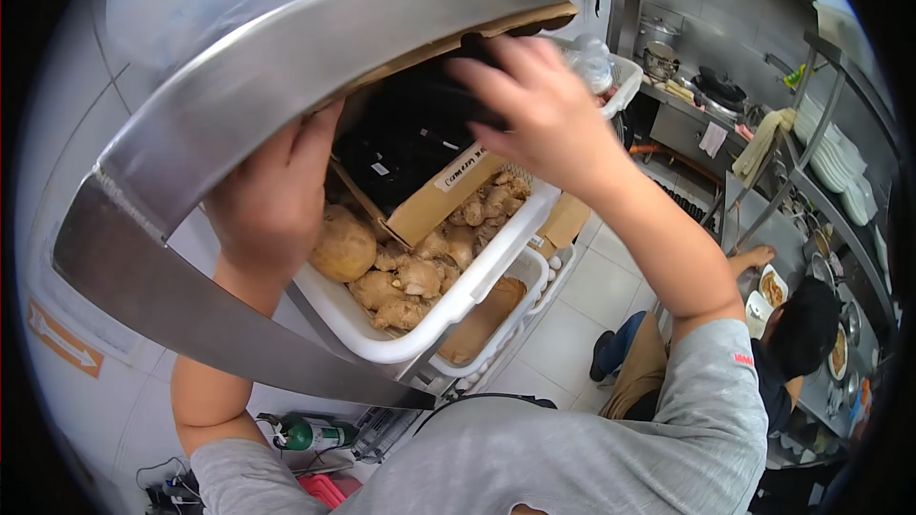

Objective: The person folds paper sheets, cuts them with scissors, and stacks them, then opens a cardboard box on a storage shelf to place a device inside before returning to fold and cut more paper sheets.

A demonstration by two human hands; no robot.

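Note:
A shallow cardboard box with handwriting on its front side sits tilted on top of the ginger. Dark, black-looking contents fill it; their kind is hard to make out. My left hand is closed at the box's left side, its fingertips partly hidden. Over the box's far right part is my right hand, smeared by motion, with its fingers at the black contents. Pieces of ginger and a large round tan root or tuber lie in a white plastic basket beneath.
A curved-looking steel shelf edge runs above and in front of my hands. Below stands a second white bin. At the right, a co-worker is at a steel counter with plates of food. A green cylinder stands at lower left.

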